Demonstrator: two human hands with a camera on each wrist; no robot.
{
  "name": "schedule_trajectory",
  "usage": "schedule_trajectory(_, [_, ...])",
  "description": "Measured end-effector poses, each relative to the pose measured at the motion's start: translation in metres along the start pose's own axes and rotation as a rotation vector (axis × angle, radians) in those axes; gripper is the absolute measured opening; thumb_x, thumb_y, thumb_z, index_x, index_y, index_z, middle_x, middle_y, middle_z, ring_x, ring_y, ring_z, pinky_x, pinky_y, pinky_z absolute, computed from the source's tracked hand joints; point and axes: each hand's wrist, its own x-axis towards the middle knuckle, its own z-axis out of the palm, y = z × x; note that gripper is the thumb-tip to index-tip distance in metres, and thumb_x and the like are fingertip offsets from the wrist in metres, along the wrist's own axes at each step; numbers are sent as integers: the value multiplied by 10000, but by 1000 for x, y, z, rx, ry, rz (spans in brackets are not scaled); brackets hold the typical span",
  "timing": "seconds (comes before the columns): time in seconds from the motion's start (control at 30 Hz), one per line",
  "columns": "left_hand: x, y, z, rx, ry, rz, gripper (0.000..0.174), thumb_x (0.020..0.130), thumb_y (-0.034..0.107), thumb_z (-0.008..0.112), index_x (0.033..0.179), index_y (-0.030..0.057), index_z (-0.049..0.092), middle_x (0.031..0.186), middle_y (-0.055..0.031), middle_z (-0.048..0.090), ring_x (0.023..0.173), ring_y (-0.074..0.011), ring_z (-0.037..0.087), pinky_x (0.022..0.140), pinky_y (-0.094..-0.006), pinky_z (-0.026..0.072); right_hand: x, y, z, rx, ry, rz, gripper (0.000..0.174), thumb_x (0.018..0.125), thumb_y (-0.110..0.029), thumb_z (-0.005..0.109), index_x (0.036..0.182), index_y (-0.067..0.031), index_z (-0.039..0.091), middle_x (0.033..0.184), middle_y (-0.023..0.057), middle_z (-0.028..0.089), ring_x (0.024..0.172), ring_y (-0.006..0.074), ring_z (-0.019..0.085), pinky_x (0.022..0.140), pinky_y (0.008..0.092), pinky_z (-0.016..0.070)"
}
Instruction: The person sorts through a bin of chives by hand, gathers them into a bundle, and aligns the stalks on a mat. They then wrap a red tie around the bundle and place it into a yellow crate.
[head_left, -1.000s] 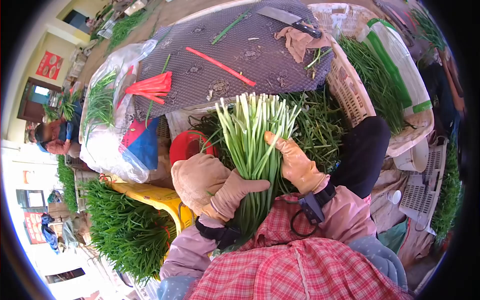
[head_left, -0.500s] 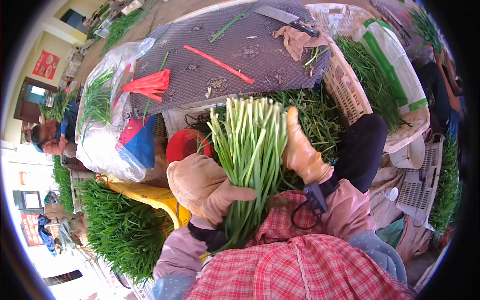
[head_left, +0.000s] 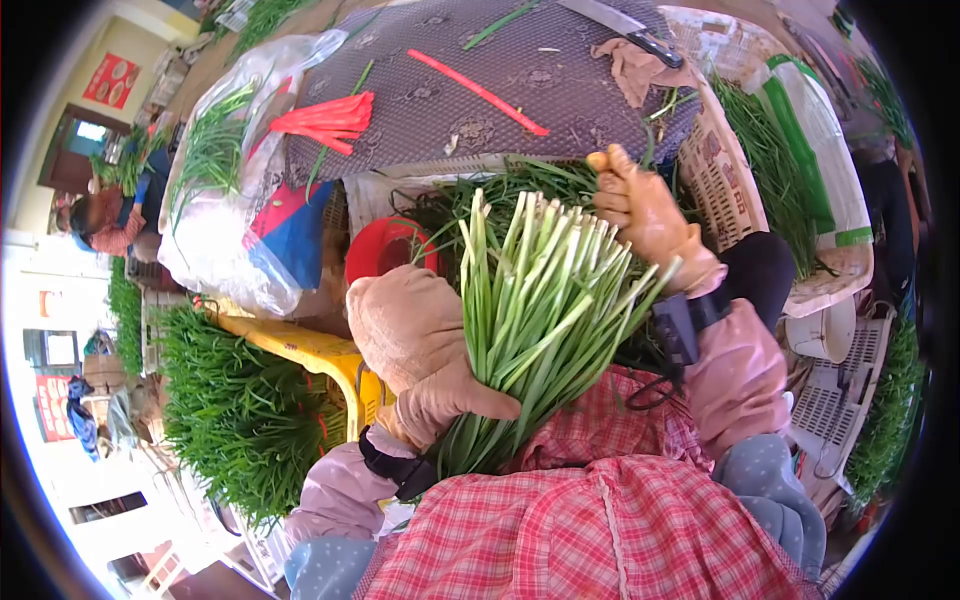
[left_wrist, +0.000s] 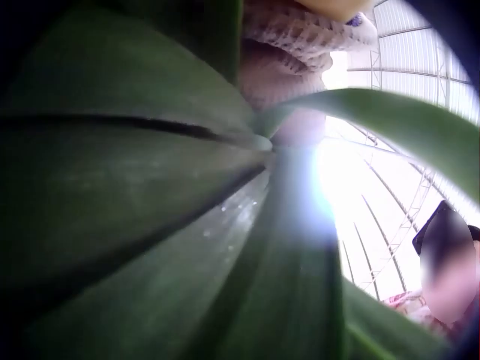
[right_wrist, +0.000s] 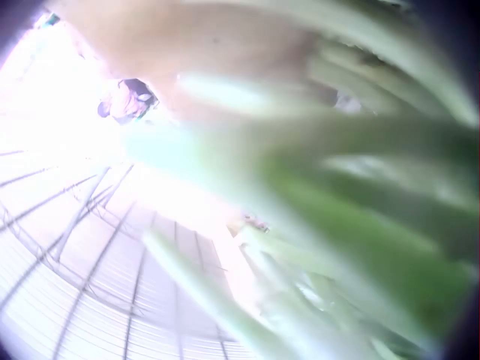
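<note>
My left hand (head_left: 430,365), in a beige fabric glove, holds a thick bunch of garlic chives (head_left: 555,290) with its thumb laid across the stems. The pale cut ends fan upward and to the right, and the green leaves run down past the left wrist. Broad leaves (left_wrist: 150,187) fill much of the left wrist view. My right hand (head_left: 645,210), in a shiny tan rubber glove, is raised at the upper right of the bunch, its fingers curled. Out-of-focus stems (right_wrist: 337,217) cross close before the right wrist camera.
Behind the bunch lie loose chives (head_left: 530,185) and a red container (head_left: 385,245). A patterned mat (head_left: 420,110) bears red strips (head_left: 325,122) and a knife (head_left: 620,30) beside a rag (head_left: 640,70). Crates stand at right; a yellow basket (head_left: 300,345) with chives is at left.
My right hand has moved from the side of the bunch up and to the right, its fingers now curled. The bunch's cut ends have spread and tilted right, still in the left hand.
</note>
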Motion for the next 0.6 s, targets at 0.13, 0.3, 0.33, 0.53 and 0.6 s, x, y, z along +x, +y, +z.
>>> schedule_trajectory(0.13, [-5,1,0,40,57,-1,748,676,29,765,1355,45,454,1242,-63,588,1137,-190,544,995,-318,411,8,-59,-60,-342,-89,-220,326,933,-330,573,1063,-31,572,608,-62,369,453,62,342,407,235,294])
schedule_trajectory(0.3, [-8,7,8,273,203,107,590,721,39,729,1279,41,536,1194,-49,619,1078,-163,572,945,-299,439,-45,-68,17,-2461,-59,-182,618,674,-446,779,1132,-70,602,1118,156,616,1112,331,563,964,401,437])
schedule_trajectory(0.33, [-5,9,11,222,230,61,602,716,26,728,1283,41,528,1191,-48,621,1074,-162,573,950,-301,439,-60,-58,42,-2544,-7,-434,582,686,-446,769,1125,-96,613,1240,156,554,1160,309,529,1011,391,407])
schedule_trajectory(0.53, [15,-25,5,134,336,91,736,678,-20,743,1340,47,427,1206,-43,598,1097,-162,555,973,-297,427,-42,36,79,-2059,-249,-939,347,754,-362,728,832,-34,645,1124,203,636,1136,325,570,1045,414,402])
schedule_trajectory(0.6, [16,-32,-1,234,380,138,774,668,-26,749,1354,51,398,1215,-42,586,1111,-163,545,979,-297,422,-37,39,76,-2024,-298,-888,304,761,-322,725,826,-36,645,1139,194,634,1136,298,575,1047,407,402])
